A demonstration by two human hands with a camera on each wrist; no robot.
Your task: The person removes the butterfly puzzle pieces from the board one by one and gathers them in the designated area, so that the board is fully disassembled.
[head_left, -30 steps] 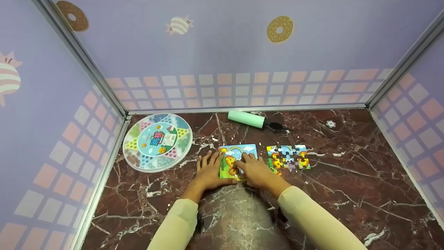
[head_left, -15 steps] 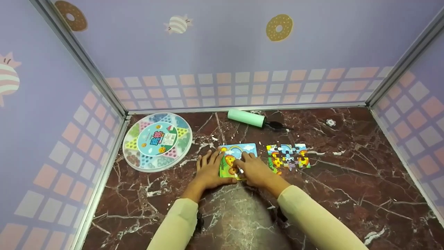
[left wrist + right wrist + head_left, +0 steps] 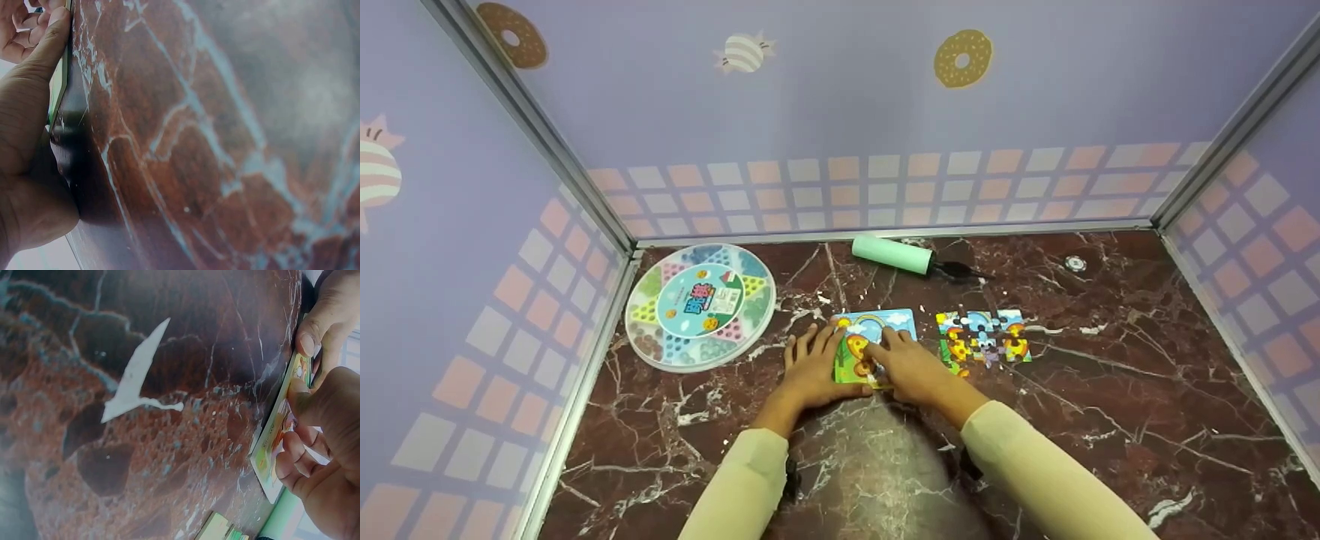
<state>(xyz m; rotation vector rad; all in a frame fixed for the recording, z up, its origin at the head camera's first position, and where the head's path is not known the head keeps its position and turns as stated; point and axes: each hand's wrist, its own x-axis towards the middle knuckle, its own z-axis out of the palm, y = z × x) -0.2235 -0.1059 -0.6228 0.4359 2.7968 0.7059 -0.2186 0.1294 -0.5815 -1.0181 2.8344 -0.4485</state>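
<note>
A colourful jigsaw board with a rainbow picture lies flat between the hands. My left hand rests along its left side, fingers straight and thumb by the near edge; in the left wrist view the thumb lies against the edge. My right hand is over the right part of the board, bent fingertips on the picture. In the right wrist view its thumb and fingers touch the board's face; whether they pinch a piece is hidden. Several loose jigsaw pieces lie grouped to the right.
A round Chinese checkers set lies at the left. Behind the board is a mint-green hand pump with a black end. A small round disc lies back right. Patterned walls enclose the marbled tabletop.
Both hands keep almost the same places. A small whitish patch by the right fingertips, plain half a second ago, shows less now. The right fingers shift slightly on the board.
</note>
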